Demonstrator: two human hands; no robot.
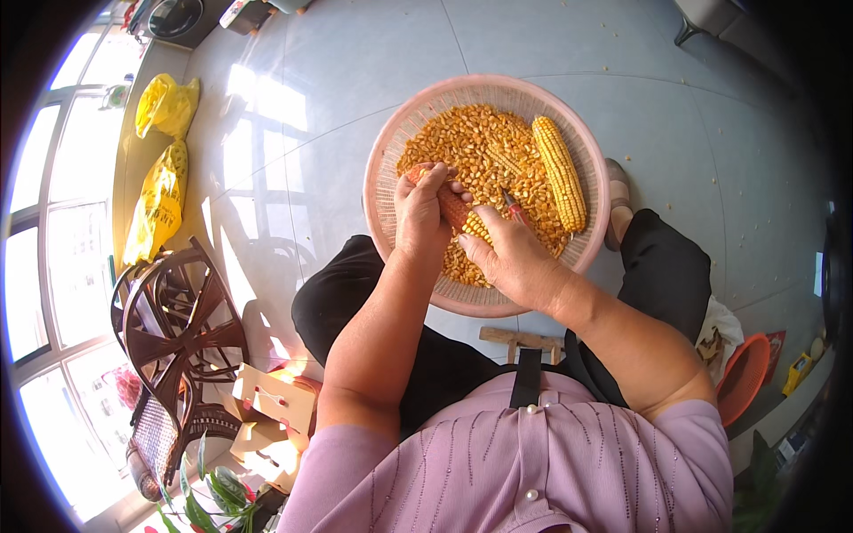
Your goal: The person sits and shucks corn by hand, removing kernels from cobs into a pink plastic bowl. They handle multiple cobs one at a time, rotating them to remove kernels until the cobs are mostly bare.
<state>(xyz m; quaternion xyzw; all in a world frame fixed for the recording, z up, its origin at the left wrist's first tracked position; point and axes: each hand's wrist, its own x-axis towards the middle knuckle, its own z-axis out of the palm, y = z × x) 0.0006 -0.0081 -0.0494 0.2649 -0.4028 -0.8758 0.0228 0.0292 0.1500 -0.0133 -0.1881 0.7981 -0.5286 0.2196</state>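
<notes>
A round pink plastic basket (490, 310) between my knees holds many loose corn kernels (460, 133). My left hand (424, 210) grips a partly shelled corn cob (453, 207), its reddish core bare at the upper part and yellow kernels still on the lower end. Thumb and fingers of my right hand (510, 256) rest at that lower end; its other fingers are partly hidden. Near them, a pointed tool with a red handle (516, 211) lies on the kernels. A full yellow ear of corn (560, 174) leans along the basket's right side, and another ear (504, 158) is half buried.
Stray kernels dot the tiled floor (346, 53). To the left are yellow plastic bags (158, 203), a dark rattan chair (190, 340) and an open cardboard box (273, 400). An orange basket (743, 380) stands at right, and a small wooden stool (520, 338) shows below the basket.
</notes>
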